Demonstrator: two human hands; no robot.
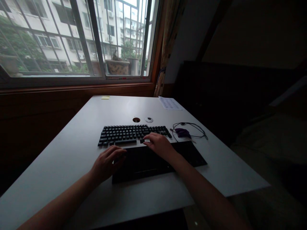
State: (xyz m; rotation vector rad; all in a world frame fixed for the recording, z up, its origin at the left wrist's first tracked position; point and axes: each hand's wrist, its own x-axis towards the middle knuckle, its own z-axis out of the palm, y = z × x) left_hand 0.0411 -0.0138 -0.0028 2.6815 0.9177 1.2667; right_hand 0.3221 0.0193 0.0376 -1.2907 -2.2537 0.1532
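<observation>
Black keycaps (pixel 120 134) stand in keyboard-like rows on the white table. In front of them lies a dark keyboard base (pixel 148 161), slightly slanted; details of its top are lost in shadow. My left hand (pixel 107 161) grips the base at its left end, fingers curled over the far corner. Reaching across the base, my right hand (pixel 157 144) has thumb and forefinger closed about a small black keycap (pixel 142 141) at the near edge of the rows. Whether that keycap is lifted off the table I cannot tell.
Right of the keycaps lie a looped black cable (pixel 201 127) and a purple cloth-like item (pixel 182 133). Beyond are a round hole (pixel 136 120) in the tabletop and a white round cover (pixel 149 119). A printed sheet (pixel 170 103) and yellow notes (pixel 105 97) lie at the far edge.
</observation>
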